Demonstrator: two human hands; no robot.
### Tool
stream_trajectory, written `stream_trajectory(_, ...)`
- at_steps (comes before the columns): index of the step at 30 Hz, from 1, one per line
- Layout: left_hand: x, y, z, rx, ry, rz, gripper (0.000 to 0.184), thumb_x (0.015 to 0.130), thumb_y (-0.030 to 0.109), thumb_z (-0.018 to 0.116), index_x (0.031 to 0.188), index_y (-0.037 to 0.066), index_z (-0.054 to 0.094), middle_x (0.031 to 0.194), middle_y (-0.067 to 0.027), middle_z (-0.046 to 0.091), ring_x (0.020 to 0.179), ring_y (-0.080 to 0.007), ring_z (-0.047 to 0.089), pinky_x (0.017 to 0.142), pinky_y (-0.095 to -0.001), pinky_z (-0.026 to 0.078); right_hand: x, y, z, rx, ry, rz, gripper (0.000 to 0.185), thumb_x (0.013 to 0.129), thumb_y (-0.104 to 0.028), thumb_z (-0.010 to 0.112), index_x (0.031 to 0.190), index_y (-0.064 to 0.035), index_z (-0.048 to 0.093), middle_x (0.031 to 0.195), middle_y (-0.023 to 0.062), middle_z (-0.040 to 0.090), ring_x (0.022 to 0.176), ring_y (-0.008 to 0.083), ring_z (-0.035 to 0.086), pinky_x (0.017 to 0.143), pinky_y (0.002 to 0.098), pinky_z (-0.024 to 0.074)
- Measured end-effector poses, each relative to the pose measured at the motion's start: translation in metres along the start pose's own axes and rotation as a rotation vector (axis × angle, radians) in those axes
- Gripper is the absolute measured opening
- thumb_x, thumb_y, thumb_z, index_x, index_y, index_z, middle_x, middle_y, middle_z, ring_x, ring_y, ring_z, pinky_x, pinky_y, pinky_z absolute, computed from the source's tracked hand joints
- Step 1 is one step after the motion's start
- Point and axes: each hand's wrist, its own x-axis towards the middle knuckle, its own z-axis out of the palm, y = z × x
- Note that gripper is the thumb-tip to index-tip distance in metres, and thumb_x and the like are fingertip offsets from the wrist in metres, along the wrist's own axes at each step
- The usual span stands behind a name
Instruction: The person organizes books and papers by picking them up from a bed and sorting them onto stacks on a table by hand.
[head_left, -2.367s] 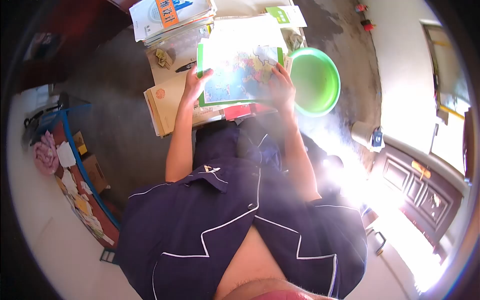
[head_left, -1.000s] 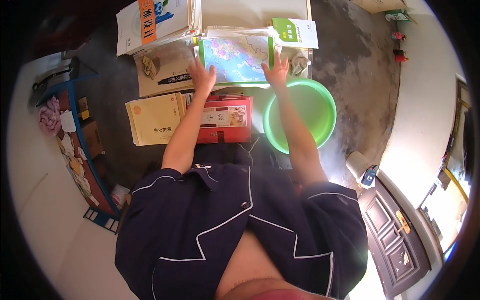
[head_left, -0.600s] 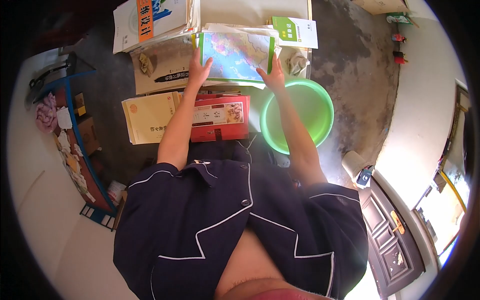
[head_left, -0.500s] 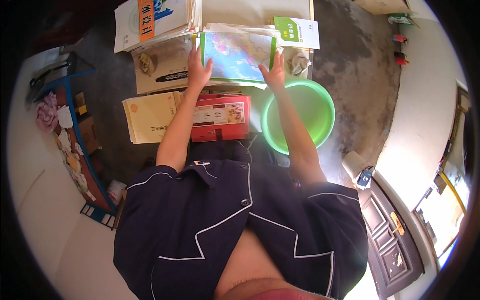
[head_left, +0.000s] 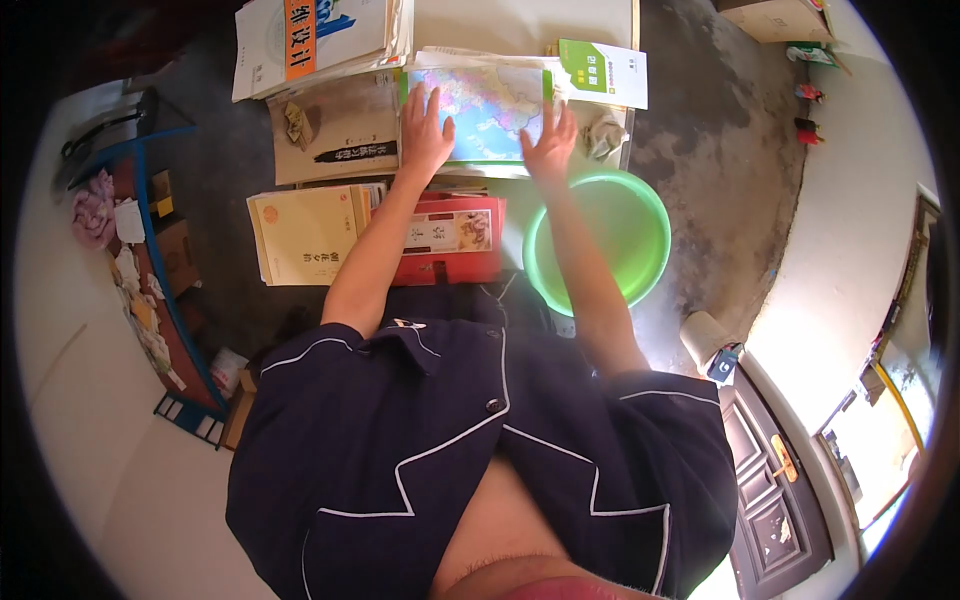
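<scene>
A map with green side borders (head_left: pixel 487 110) lies flat on top of a stack of papers and books on the table. My left hand (head_left: pixel 428 138) rests on the map's left part, fingers spread and pointing away from me. At its right edge my right hand (head_left: pixel 550 143) touches the border, fingers apart and thumb over the map. Under my left forearm is a red book (head_left: pixel 470 262), beside a stack topped by a cream-yellow book (head_left: pixel 308 236). A brown book with black lettering (head_left: pixel 340 125) lies left of the map.
A green plastic basin (head_left: pixel 600 240) stands below my right forearm. Thick books (head_left: pixel 350 40) are piled at the back left, and a green-and-white booklet (head_left: pixel 605 75) lies at the back right. Crumpled paper (head_left: pixel 604 136) sits near the table's right edge. A blue-edged shelf (head_left: pixel 170 290) stands at left.
My left hand has moved from the map's left edge rightward onto its surface. My right hand stays at the right edge. The whole view has shifted slightly.
</scene>
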Motion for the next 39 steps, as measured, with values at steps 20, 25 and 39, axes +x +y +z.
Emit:
stream_trajectory(20, 0.109, 0.004, 0.044, 0.027, -0.462, 0.245, 0.062, 0.083, 0.052, 0.057, 0.124, 0.005, 0.056, 0.126, -0.0125, 0.057, 0.116, -0.0288, 0.053, 0.097, -0.0489, 0.036, -0.015, -0.057, -0.004, -0.339, -0.491, -0.561, 0.078, 0.075, -0.005, 0.062, 0.143, -0.0294, 0.033, 0.151, 0.0106, 0.025, 0.14, 0.0365, 0.019, 0.114, 0.0563, 0.0112)
stream_trajectory(25, 0.12, -0.002, 0.058, 0.005, -0.395, 0.315, 0.063, 0.083, 0.054, 0.056, 0.122, 0.004, 0.057, 0.126, -0.0144, 0.056, 0.117, -0.029, 0.052, 0.097, -0.0464, 0.038, -0.012, -0.054, -0.006, -0.261, -0.519, -0.56, 0.077, 0.075, -0.008, 0.062, 0.143, -0.0289, 0.034, 0.15, 0.0119, 0.026, 0.139, 0.0385, 0.018, 0.113, 0.0574, 0.0089)
stream_trajectory(39, 0.128, 0.005, 0.057, 0.061, -0.515, 0.216, 0.061, 0.083, 0.057, 0.055, 0.112, 0.003, 0.059, 0.11, -0.0176, 0.063, 0.102, -0.0352, 0.059, 0.088, -0.0449, 0.046, -0.015, -0.057, 0.013, -0.289, -0.472, -0.528, 0.077, 0.078, -0.007, 0.058, 0.145, -0.0304, 0.029, 0.145, 0.0156, 0.031, 0.133, 0.0443, 0.027, 0.11, 0.0644, 0.0104)
